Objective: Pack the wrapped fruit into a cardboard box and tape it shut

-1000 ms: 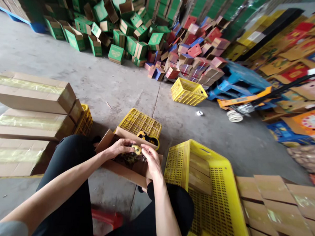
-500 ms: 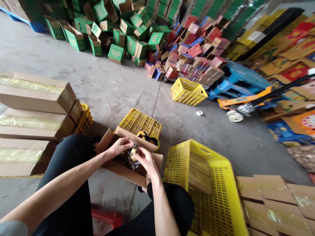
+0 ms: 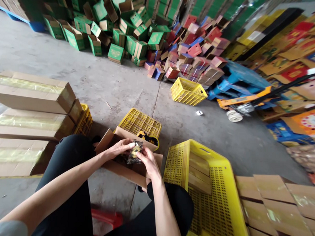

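Observation:
Between my two hands is a small clear plastic packet (image 3: 134, 153) with something yellowish and dark inside; its exact kind I cannot make out. My left hand (image 3: 122, 147) pinches its upper left side. The fingers of my right hand (image 3: 147, 160) close on its right side, thumb on the front. Below, an open cardboard box (image 3: 124, 173) stands between my knees with its flaps up, and dark wrapped items show partly inside. Just behind the box's far flap sits a tape roll or dispenser, yellow and black (image 3: 153, 140), on an upturned yellow crate (image 3: 140, 121).
Right of my knee stands a large yellow crate (image 3: 222, 182) holding cardboard boxes; taped cartons (image 3: 278, 198) lie beyond it. Taped cartons (image 3: 30, 124) are stacked at left. Farther off are another yellow crate (image 3: 188, 91), an orange pallet jack (image 3: 246, 98) and heaped green boxes (image 3: 115, 53).
The packet has turned and been flattened out between my fingers, now showing a broader face. Both hands stay at nearly the same place above the box.

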Tool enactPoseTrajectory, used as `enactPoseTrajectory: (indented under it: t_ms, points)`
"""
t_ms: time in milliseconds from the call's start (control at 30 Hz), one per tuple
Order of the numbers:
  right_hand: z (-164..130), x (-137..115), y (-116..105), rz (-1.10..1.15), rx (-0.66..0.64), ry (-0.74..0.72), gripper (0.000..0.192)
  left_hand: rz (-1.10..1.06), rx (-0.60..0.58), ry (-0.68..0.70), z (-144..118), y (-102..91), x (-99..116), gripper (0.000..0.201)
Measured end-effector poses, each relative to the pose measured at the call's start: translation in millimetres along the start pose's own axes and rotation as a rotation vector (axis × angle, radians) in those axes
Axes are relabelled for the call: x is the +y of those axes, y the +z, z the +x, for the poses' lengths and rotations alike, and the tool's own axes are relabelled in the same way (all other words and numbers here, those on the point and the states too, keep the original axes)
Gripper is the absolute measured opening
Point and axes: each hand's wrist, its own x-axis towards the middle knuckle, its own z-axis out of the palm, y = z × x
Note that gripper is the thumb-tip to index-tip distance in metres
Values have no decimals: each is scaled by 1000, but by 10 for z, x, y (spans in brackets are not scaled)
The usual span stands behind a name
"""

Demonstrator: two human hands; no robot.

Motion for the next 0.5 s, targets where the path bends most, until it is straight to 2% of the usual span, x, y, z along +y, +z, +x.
enactPoseTrajectory:
  t_ms: [133,233,300,400,500]
  points:
    - [14,8,1,-1,34,-43,44,47,-149,66,-10,46,2,61]
    - [42,26,-16,-135,46,-101,40,79,-153,60,-1,35,4,60]
    - [64,42,-36,-156,104,-110,42,94,-142,35,0,11,9,60]
    - [91,59,-79,-31,201,-64,47,116,-160,-2,-16,-16,8,55]
    - [100,62,-127,40,229,-16,46,138,-199,-23,-36,-22,-13,51]
